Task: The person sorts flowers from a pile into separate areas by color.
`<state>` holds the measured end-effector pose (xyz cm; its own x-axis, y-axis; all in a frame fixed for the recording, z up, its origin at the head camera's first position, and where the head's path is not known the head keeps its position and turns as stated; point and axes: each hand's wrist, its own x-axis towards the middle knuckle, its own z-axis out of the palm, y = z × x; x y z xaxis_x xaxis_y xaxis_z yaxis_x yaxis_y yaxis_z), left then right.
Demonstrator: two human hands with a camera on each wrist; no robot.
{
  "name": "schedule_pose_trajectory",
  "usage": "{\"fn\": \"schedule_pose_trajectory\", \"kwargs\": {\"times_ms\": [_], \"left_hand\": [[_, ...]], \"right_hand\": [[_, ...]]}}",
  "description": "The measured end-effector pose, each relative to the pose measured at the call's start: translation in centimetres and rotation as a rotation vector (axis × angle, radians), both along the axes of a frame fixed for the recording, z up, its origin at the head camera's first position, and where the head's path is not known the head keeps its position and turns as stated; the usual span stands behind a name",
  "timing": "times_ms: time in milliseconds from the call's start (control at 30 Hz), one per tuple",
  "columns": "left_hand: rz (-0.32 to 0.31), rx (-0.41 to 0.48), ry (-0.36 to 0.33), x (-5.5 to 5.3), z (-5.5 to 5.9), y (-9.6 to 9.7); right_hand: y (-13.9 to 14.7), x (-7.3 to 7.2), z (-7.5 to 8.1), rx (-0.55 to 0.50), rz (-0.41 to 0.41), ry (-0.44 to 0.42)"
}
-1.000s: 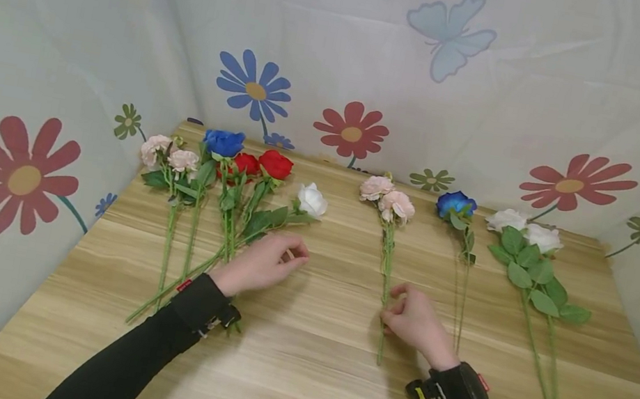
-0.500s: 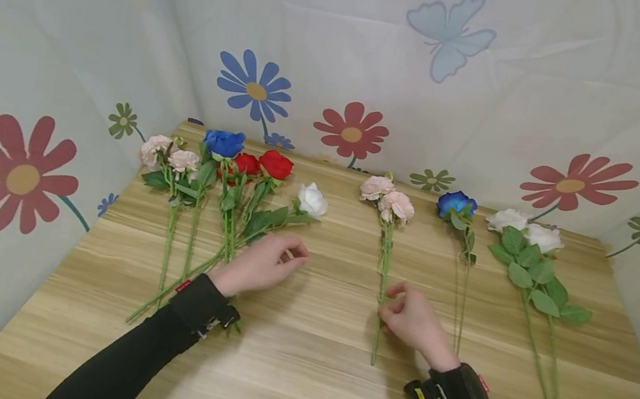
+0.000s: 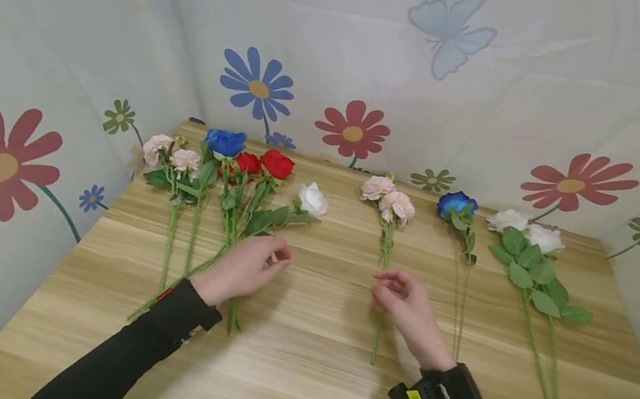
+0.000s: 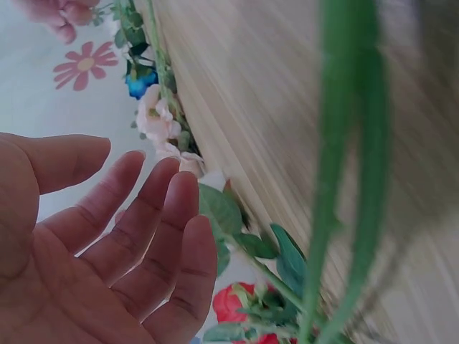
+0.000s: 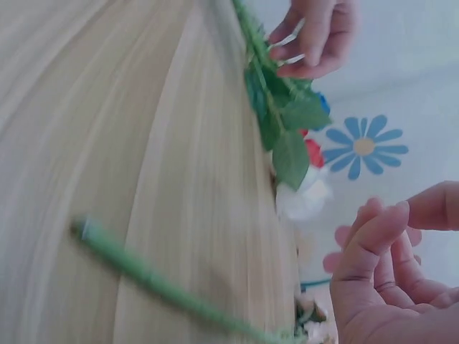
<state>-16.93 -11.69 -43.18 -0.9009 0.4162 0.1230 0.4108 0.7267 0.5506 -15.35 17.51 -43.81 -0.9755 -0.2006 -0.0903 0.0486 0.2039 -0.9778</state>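
My right hand [image 3: 412,314] hovers over the green stem of the pink flowers [image 3: 397,207] near the middle of the table. In the right wrist view its fingers [image 5: 376,240] are loosely bent with nothing between them, and the stem's cut end [image 5: 107,247] lies apart from them. My left hand [image 3: 248,265] hangs above the stems of the left group, beside a white rose [image 3: 312,200] and two red roses [image 3: 276,165]. Its relaxed, slightly bent fingers [image 4: 133,229] hold nothing. Two green stems [image 4: 344,172] pass below it, blurred.
At the left lie another blue rose [image 3: 225,142] and pale pink flowers [image 3: 185,161]. On the right, a blue rose [image 3: 456,205] and two white roses [image 3: 544,238] with leafy stems rest on the wooden table [image 3: 288,392]. A printed curtain [image 3: 335,33] stands around the back and sides.
The lower end of the pink flowers' stem shifted slightly left under my right hand, which then let go and rose off it. My left hand has drawn a little to the left.
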Motion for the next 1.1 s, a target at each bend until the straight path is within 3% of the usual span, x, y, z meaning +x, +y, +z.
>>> {"fn": "schedule_pose_trajectory", "kwargs": {"times_ms": [400, 567, 733, 900, 1100], "left_hand": [[0.037, -0.155, 0.098, 1.7, -0.7, -2.2], [0.060, -0.178, 0.128, 2.3, -0.8, -2.7], [0.149, -0.151, 0.142, 3.2, -0.9, -3.5], [0.259, -0.126, 0.153, 4.1, -1.1, -4.3], [0.354, -0.092, 0.048, 5.0, -1.3, -4.6]], "right_hand": [[-2.5, 0.4, 0.6, -0.136, 0.083, -0.054], [-3.5, 0.4, 0.6, -0.125, 0.098, -0.057], [-4.8, 0.5, 0.7, -0.137, 0.120, -0.087], [-6.3, 0.6, 0.9, -0.302, 0.152, -0.174], [-8.1, 0.6, 1.2, -0.390, 0.157, -0.239]]}}
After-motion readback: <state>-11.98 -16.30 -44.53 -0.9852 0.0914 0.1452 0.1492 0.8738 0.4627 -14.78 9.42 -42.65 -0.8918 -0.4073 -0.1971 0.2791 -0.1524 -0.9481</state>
